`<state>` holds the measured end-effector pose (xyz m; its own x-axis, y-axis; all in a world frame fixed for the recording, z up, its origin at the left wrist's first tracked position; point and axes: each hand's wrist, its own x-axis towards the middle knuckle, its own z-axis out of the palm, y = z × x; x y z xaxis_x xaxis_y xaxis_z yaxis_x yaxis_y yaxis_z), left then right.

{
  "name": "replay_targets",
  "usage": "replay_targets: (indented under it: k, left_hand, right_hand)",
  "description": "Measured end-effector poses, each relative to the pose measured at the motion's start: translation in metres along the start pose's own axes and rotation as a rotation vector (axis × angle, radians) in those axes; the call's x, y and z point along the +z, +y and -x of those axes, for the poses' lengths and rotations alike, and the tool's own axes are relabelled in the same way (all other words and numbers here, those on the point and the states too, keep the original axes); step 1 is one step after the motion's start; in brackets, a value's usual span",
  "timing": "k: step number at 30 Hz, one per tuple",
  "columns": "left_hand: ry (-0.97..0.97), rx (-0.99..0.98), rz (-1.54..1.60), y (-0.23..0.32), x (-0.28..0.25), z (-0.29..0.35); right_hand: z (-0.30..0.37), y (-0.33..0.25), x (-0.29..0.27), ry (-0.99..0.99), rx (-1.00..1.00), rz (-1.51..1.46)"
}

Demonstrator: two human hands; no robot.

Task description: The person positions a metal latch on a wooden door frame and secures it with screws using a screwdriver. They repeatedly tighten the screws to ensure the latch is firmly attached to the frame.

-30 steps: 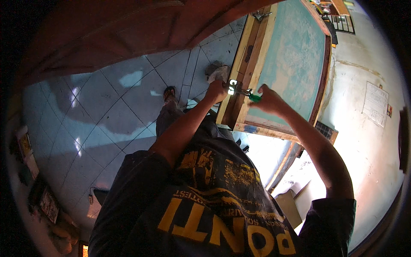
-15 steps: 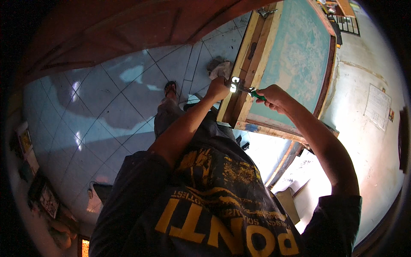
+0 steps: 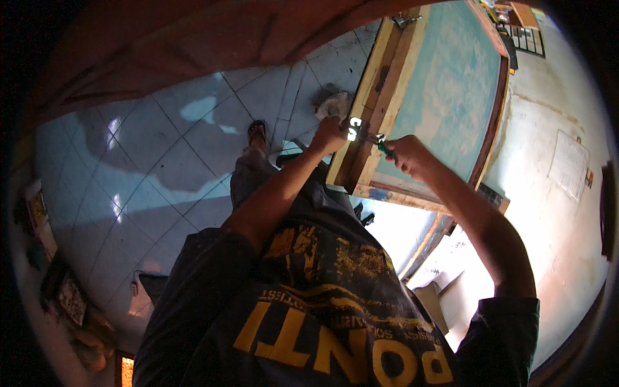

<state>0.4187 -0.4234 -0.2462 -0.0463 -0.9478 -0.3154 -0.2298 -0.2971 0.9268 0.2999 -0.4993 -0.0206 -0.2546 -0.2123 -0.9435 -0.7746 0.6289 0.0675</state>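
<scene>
In my right hand [image 3: 407, 157] is a screwdriver with a green handle [image 3: 385, 149], its shaft pointing left across the wooden bars. The tip reaches toward a bright metal fitting [image 3: 354, 129] on the bars; whether it touches a screw is too small to tell. My left hand [image 3: 330, 137] is closed at the outer left edge of the wood, right beside that fitting. What its fingers grip is hidden. The bars run along the left side of a wooden frame [image 3: 412, 199] with a pale blue-green stained panel [image 3: 445, 97].
Another metal fitting [image 3: 405, 20] sits at the far end of the bars. A crumpled pale cloth-like lump [image 3: 334, 105] lies on the tiled floor [image 3: 174, 161] left of the frame. Reddish-brown sheeting [image 3: 193, 45] hangs across the top. A pale wall [image 3: 541, 148] stands at right.
My right hand has shifted slightly left and the screwdriver's green handle now tilts more steeply downward. My left hand stays at the same edge.
</scene>
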Motion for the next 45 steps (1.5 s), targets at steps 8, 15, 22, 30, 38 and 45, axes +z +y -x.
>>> replay_targets:
  k: [8, 15, 22, 30, 38, 45]
  left_hand:
    - [0.026, 0.088, 0.002, -0.003, -0.002, -0.005]
    - [0.038, 0.02, -0.077, 0.0, -0.003, -0.001]
    - [0.015, 0.016, 0.028, 0.003, -0.004, -0.002]
    - [-0.014, 0.011, -0.036, 0.002, -0.007, -0.001]
    - [-0.048, -0.068, 0.005, -0.007, 0.005, 0.001]
    - [-0.089, -0.091, -0.003, 0.01, -0.008, -0.006]
  right_hand:
    - [0.022, 0.012, 0.011, 0.538, -0.817, 1.032]
    - [0.027, 0.001, 0.03, 0.527, -0.631, 1.141]
    - [-0.009, 0.013, -0.012, -0.004, 0.064, -0.306]
    - [0.032, 0.017, 0.021, 0.483, -0.752, 1.521]
    - [-0.014, 0.004, 0.007, 0.015, -0.015, 0.004]
    - [0.001, 0.006, 0.005, 0.365, -0.61, 0.881]
